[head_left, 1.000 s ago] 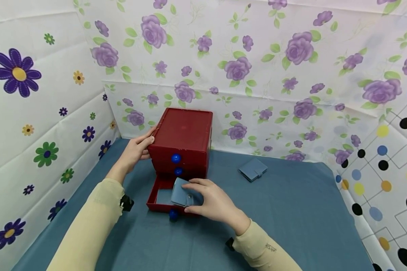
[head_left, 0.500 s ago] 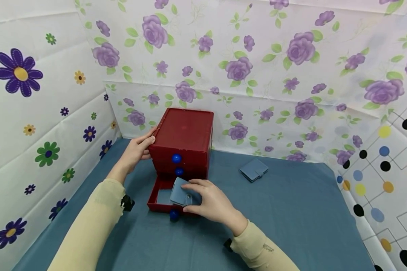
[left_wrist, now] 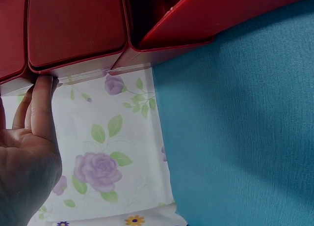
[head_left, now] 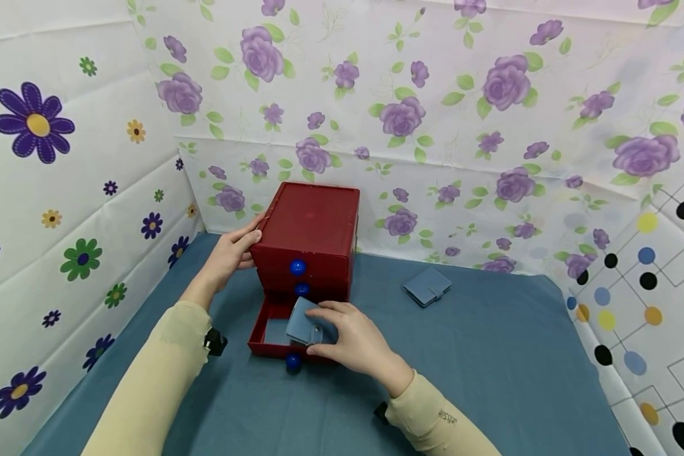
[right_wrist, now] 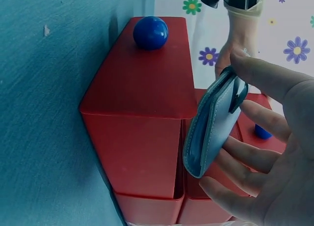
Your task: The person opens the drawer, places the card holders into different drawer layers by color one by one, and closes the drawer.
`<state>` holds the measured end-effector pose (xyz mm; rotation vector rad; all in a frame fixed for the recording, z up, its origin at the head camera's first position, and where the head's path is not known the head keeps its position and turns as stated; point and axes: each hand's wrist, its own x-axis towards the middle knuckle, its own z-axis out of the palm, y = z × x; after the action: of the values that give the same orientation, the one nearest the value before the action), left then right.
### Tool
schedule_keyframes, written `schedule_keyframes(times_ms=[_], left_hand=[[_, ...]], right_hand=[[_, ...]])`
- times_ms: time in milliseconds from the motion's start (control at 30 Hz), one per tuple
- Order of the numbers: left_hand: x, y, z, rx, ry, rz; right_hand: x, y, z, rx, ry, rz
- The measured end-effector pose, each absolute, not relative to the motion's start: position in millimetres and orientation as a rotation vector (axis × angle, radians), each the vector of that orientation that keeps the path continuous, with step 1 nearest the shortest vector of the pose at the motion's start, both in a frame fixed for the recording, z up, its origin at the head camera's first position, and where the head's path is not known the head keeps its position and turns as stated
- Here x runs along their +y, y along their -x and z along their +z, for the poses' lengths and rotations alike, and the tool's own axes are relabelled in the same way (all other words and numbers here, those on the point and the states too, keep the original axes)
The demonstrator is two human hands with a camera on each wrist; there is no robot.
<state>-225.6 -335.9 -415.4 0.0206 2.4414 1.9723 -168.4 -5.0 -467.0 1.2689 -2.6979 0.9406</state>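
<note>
A small red chest of drawers [head_left: 310, 218] with blue ball knobs stands on the blue cloth, its bottom drawer [head_left: 258, 335] pulled out. My left hand [head_left: 225, 256] rests against the chest's left side; in the left wrist view its straight fingers [left_wrist: 43, 105] touch the wall. My right hand [head_left: 356, 339] pinches a blue snap-strap wallet [head_left: 303, 324] between thumb and fingers, tilted over the open drawer. In the right wrist view, the wallet [right_wrist: 211, 125] is seen edge-on above the drawer. A pale blue patch shows inside the drawer; I cannot tell what it is.
A second blue wallet [head_left: 426, 286] lies on the cloth right of the chest. Flowered sheets [head_left: 462, 114] hang behind and at the left, and a dotted sheet [head_left: 644, 342] at the right. The lowest knob [head_left: 293, 362] sticks out in front.
The right hand and the wallet shift very slightly left. The left hand stays against the chest, and the drawer has not moved.
</note>
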Motion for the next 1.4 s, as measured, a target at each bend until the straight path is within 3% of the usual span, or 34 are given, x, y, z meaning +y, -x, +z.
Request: schedule_keyframes(times_ms=[1400], left_hand=[[-336,226,-414,2.430,-0.001,1.981]], right_hand=[[-7,177,-478,-2.720,-1.352,0.833]])
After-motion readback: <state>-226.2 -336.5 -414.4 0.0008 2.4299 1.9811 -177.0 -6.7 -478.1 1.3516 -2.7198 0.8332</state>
